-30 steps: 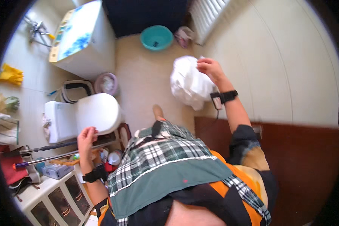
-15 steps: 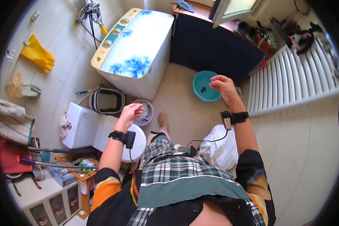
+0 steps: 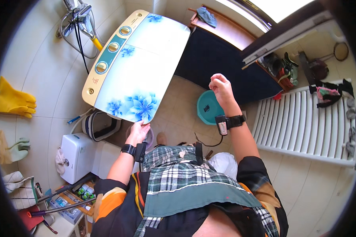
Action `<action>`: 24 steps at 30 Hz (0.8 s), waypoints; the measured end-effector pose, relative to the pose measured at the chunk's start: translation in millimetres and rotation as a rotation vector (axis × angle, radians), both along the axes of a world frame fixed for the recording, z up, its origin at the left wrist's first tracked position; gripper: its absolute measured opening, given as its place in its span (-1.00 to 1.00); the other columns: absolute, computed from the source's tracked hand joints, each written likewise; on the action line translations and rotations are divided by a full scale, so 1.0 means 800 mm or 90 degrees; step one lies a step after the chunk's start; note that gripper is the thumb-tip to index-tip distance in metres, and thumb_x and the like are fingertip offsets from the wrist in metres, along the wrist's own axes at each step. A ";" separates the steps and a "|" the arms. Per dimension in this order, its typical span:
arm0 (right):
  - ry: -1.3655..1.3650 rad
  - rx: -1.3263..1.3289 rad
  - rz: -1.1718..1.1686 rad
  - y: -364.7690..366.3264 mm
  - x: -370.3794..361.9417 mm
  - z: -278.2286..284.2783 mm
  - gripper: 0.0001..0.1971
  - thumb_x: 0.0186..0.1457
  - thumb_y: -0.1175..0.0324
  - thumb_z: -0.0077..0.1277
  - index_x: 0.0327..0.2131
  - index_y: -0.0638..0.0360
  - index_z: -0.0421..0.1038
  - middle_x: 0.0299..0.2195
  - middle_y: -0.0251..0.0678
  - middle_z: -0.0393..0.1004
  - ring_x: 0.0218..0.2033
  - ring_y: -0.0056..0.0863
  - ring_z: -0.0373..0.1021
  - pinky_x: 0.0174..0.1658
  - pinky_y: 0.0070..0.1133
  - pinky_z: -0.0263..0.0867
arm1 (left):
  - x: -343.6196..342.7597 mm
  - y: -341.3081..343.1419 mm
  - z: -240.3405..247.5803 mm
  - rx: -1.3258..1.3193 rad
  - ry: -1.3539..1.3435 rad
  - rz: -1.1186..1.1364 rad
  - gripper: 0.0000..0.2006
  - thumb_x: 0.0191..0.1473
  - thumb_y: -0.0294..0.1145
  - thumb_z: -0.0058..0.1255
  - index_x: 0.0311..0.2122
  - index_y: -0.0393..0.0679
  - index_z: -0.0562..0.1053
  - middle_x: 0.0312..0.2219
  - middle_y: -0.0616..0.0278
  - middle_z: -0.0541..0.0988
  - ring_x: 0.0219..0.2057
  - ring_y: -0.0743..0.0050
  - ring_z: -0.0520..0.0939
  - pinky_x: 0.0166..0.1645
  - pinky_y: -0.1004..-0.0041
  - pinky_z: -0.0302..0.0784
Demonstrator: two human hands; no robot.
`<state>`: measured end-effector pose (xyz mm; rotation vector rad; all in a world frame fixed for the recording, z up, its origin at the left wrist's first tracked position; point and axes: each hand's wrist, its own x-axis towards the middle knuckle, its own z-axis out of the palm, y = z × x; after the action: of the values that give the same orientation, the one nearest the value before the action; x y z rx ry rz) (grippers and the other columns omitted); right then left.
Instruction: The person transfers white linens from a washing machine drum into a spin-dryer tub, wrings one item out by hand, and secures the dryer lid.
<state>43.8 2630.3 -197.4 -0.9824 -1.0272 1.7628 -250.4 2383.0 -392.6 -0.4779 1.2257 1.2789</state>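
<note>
My left hand (image 3: 137,132) is at the near corner of a twin-tub washing machine's lid (image 3: 154,67). Its fingers are closed at the lid's edge, partly hidden beneath it. White with blue flowers, the lid lies flat beside a cream control panel (image 3: 113,47) with three knobs. My right hand (image 3: 222,87) is raised in the air with curled fingers, and nothing shows in it. Below that hand, a teal basin (image 3: 203,116) stands on the floor with a small dark thing inside. A purple basin (image 3: 149,139) is partly covered by my left hand.
A white radiator (image 3: 296,122) with clothes on it runs along the right. Yellow rubber gloves (image 3: 14,98) hang on the left wall near a shower tap (image 3: 81,17). A white bag (image 3: 224,164) sits by my legs. An open window frame (image 3: 288,33) juts in at upper right.
I have moved closer to the washing machine. My left hand has gone from the air to the lid's near corner. My right hand stays raised, its fingers more curled.
</note>
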 end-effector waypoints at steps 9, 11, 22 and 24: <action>0.186 -0.099 0.070 0.116 -0.070 -0.041 -0.90 -0.01 0.59 0.01 -0.37 0.21 0.42 -0.57 -0.39 0.34 -0.54 -0.53 0.28 -0.37 -0.61 0.24 | -0.017 0.001 0.019 0.032 -0.128 0.021 -0.72 0.18 -0.35 -0.07 -0.13 -0.36 0.41 -0.27 -0.08 0.57 -0.22 0.07 0.59 -0.01 0.21 0.51; 0.200 -0.148 0.078 0.135 -0.072 -0.051 -0.89 -0.04 0.62 0.01 -0.40 0.19 0.42 -0.53 -0.39 0.37 -0.51 -0.52 0.30 -0.34 -0.61 0.27 | -0.012 0.001 0.031 0.033 -0.108 0.025 -0.73 0.17 -0.35 -0.06 -0.15 -0.36 0.43 -0.31 -0.07 0.59 -0.27 0.09 0.61 -0.08 0.22 0.55; 0.202 -0.264 0.163 0.211 -0.029 -0.079 -0.81 -0.03 0.60 0.09 -0.28 0.22 0.44 -0.42 -0.32 0.46 -0.37 -0.50 0.43 -0.21 -0.61 0.40 | 0.024 -0.005 0.068 -0.032 0.028 0.146 -0.79 0.16 -0.38 -0.08 -0.18 -0.29 0.42 -0.32 0.00 0.56 -0.24 0.13 0.59 -0.11 0.27 0.56; 0.183 -0.246 0.189 0.219 -0.020 -0.095 -0.80 0.00 0.57 0.10 -0.24 0.24 0.43 -0.41 -0.31 0.48 -0.37 -0.50 0.44 -0.22 -0.61 0.41 | 0.030 -0.003 0.098 -0.061 0.072 0.165 -0.80 0.13 -0.41 -0.01 -0.18 -0.29 0.42 -0.33 0.05 0.57 -0.32 0.20 0.60 -0.18 0.36 0.58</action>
<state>28.1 2805.6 -273.7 -0.7957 -0.6873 2.3309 -226.2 2380.4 -314.3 -0.6590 1.3564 1.4868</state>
